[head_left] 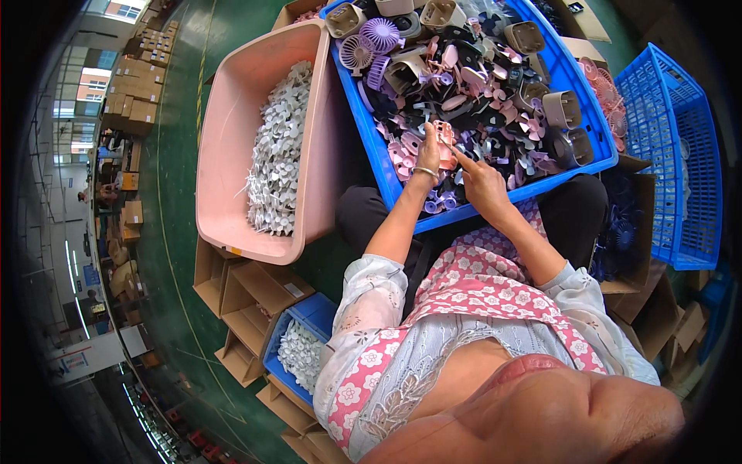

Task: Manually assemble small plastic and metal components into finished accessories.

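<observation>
Over a blue tray [568, 66] of mixed plastic parts, my left hand [427, 158] holds a pink plastic part [446, 141] with cut-outs, its thumb pointing up along the side. My right hand [485, 188] comes in from the right with its index finger reaching to that part. A thin dark sliver shows at the right fingertips, too small to name. Under and around both hands lie small pink, purple, white and black pieces, many like little fan blades. Purple round fan grilles [380, 35] and beige housings [562, 110] lie toward the tray's edges.
A pink tub [212, 155] of white fan blades stands left of the tray. Right of it are a blue slatted crate [665, 155] and cardboard boxes. At lower left, a small blue bin [272, 348] holds white parts beside open cartons [259, 290]. Stacked boxes line the far left.
</observation>
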Demonstrator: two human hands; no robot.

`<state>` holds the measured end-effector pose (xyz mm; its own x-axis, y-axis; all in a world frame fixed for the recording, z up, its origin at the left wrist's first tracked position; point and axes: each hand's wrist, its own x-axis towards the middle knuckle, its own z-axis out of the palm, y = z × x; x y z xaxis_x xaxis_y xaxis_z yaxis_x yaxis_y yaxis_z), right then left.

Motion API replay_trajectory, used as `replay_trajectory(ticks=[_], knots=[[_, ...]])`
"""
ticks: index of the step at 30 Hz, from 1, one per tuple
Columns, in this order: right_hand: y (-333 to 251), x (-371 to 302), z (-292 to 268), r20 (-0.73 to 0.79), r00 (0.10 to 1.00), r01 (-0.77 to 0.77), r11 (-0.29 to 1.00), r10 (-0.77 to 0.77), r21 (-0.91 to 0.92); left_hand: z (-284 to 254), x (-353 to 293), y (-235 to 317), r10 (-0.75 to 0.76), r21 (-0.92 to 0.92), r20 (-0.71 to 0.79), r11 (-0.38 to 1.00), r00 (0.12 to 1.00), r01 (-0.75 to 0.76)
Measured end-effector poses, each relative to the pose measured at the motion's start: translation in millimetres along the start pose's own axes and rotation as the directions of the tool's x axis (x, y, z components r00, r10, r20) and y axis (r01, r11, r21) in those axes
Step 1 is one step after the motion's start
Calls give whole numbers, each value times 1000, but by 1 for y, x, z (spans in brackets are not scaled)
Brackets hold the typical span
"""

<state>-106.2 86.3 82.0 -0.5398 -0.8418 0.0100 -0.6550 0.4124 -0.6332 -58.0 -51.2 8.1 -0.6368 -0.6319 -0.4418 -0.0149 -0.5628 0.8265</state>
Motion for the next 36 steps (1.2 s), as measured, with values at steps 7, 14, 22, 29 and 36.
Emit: replay_trajectory(ticks=[7, 14, 22, 29, 36], knots=[[3, 4, 28, -8, 1000, 5, 996, -5, 88, -1, -2, 1, 26, 13, 21, 1000, 999, -26], [-10, 8, 47, -120, 991, -7, 930, 54, 369, -8, 2, 0, -16, -227, 50, 974, 999, 27], [-12, 3, 8, 65, 994, -104, 877, 83, 469, -9, 3, 22, 44, -282, 156, 959, 987, 2], [3, 8, -6, 7, 1000, -18, 906, 16, 423, 1, -1, 21, 44, -285, 202, 958, 978, 16], [-6, 11, -23, 158, 982, -157, 895, 99, 417, 5, -7, 26, 107, -321, 199, 946, 974, -38]])
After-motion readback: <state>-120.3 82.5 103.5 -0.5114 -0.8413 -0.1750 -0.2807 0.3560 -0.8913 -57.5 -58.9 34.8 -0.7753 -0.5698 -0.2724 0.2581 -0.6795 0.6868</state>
